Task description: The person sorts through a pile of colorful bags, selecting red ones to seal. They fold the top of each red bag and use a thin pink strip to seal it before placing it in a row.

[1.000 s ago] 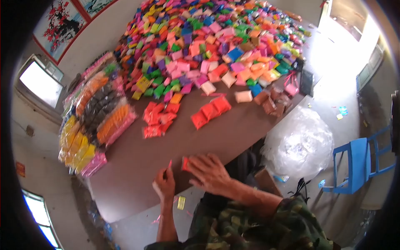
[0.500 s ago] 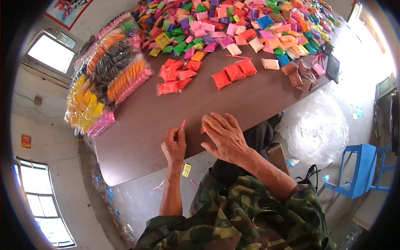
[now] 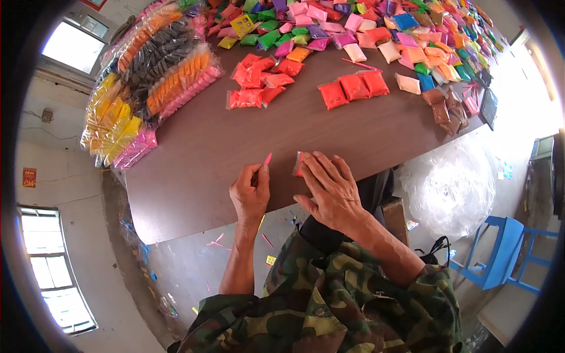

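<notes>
My left hand (image 3: 251, 194) is closed near the table's front edge, with a small pink pointed plastic stick (image 3: 268, 159) poking up from between thumb and forefinger. To its right, my right hand (image 3: 332, 191) lies flat, fingers stretched out, over a red packet in clear wrap (image 3: 298, 165). Only the packet's left edge shows; the rest is hidden under the fingers. Farther up the table are a loose cluster of red packets (image 3: 259, 79) and a row of red packets (image 3: 354, 89) side by side.
A large heap of coloured packets (image 3: 329, 26) covers the back of the brown table (image 3: 194, 170). Bagged stacks of packets (image 3: 170, 76) line the left side. Brown packets (image 3: 447, 112) lie at right, near a clear plastic bundle (image 3: 450, 182) and a blue stool (image 3: 497, 253).
The view has shifted, so the table items appear displaced. My right hand stays flat on the red packet, and my left hand still grips the pink stick.
</notes>
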### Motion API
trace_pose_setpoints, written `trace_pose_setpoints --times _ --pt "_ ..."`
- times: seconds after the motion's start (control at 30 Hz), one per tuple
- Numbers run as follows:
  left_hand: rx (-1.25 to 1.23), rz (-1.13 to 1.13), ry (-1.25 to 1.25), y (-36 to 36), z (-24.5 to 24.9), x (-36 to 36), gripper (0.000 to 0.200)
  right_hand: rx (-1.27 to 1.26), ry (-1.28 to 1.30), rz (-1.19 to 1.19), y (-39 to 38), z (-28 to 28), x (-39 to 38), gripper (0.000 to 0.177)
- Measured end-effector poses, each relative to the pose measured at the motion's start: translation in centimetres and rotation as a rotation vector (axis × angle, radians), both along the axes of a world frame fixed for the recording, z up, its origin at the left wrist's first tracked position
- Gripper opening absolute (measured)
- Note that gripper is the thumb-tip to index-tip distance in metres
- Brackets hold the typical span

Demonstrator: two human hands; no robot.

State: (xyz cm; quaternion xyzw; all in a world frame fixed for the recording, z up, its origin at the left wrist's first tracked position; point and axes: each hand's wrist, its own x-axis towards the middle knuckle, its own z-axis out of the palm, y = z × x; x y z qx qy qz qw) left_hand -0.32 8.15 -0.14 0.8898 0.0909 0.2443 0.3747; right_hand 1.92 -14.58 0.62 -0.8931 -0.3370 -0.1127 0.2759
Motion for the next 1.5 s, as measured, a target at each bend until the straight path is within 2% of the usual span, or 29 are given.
trace_pose_setpoints --times 0.27,0.47,0.57,0.87,1.07,1.17,1.27,1.37,1.5 --pt "0.075 -0.037 -0.099 0.3 -0.5 0.5 0.014 0.007 -0.080 -0.042 0.2 0.7 -0.3 0.066" --pt "0.009 -0.014 0.072 -0.3 0.9 -0.8 0.013 0.093 -0.045 -0.051 -0.3 0.6 0.5 0.059" --pt "0.029 -0.078 0.006 -1.8 1.5 -1.5 0.016 0.195 -0.058 -0.104 -0.6 1.1 0.5 0.055" --pt "-0.068 -0.216 0.001 -5.9 2.3 -0.6 0.009 0.231 -0.069 -0.111 -1.2 -1.2 -0.3 0.050" --pt "0.067 -0.213 0.084 -4.1 1.6 1.1 0.010 0.246 -0.120 -0.137 -0.7 -1.5 -0.2 0.050" --pt "0.101 -0.163 0.135 -3.3 2.7 2.5 0.011 0.286 -0.141 -0.154 -0.5 -1.4 -0.1 0.050" --pt "-0.002 -0.241 0.186 -4.0 3.9 2.5 0.011 0.320 -0.140 -0.170 -0.5 -1.8 -0.1 0.049" --pt "0.232 -0.323 0.187 -4.6 3.8 3.5 0.015 0.350 -0.146 -0.173 -0.4 -1.4 0.0 0.046" --pt "0.355 -0.343 0.205 -2.8 3.4 5.9 0.015 0.375 -0.150 -0.171 -0.3 -1.7 0.2 0.045"
